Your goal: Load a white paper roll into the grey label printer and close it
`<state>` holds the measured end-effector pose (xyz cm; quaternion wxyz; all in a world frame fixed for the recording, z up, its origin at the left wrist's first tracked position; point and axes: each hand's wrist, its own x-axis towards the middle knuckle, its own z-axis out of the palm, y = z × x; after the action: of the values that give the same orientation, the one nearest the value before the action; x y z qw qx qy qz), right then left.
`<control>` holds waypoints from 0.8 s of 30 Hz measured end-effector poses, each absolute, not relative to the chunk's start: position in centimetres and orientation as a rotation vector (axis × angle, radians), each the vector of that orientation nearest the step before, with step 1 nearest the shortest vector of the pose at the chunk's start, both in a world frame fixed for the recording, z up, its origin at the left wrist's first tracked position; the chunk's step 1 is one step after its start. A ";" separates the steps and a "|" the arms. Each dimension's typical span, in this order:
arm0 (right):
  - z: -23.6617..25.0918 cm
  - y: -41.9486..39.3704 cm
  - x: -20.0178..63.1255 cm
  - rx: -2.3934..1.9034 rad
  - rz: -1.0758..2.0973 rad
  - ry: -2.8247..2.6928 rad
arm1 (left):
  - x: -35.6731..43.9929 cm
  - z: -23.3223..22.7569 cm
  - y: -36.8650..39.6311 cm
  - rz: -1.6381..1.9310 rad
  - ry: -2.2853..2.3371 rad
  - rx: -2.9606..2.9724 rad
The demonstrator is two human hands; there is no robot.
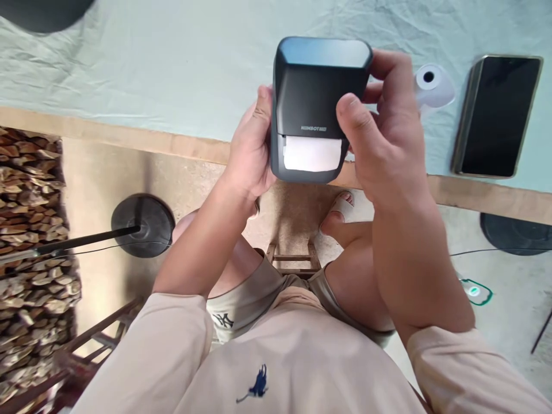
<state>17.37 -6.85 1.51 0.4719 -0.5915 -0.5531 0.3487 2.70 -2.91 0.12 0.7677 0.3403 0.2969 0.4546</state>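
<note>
I hold a dark label printer (pixel 314 98) above the front edge of the table, its top facing me. A white strip of paper (pixel 313 154) shows in the slot at its lower end. My left hand (pixel 250 141) is closed around the printer's left side, with the thumb along the edge. On the other side, my right hand (pixel 390 126) grips the body, its thumb near the front face and its fingers curled at the upper right edge. Just beyond that hand lies a small white object with a dark round hole (pixel 440 92), perhaps a label roll; the hand partly covers it.
A black phone (pixel 495 115) lies at the right on the pale green tablecloth (pixel 172 69). A round black object (pixel 47 12) sits at the upper left. Below are a round stand base (pixel 146 238), stacked firewood (pixel 34 310) and a wooden stool (pixel 293 265).
</note>
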 end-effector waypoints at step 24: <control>5.4 -6.3 17.3 -1.708 0.398 -1.931 | 0.6 0.6 -3.7 0.860 0.659 0.783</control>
<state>17.34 -6.33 5.37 0.2634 -0.6316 -0.7141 0.1472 0.64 -3.70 0.59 0.7848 0.3630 0.3054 0.3987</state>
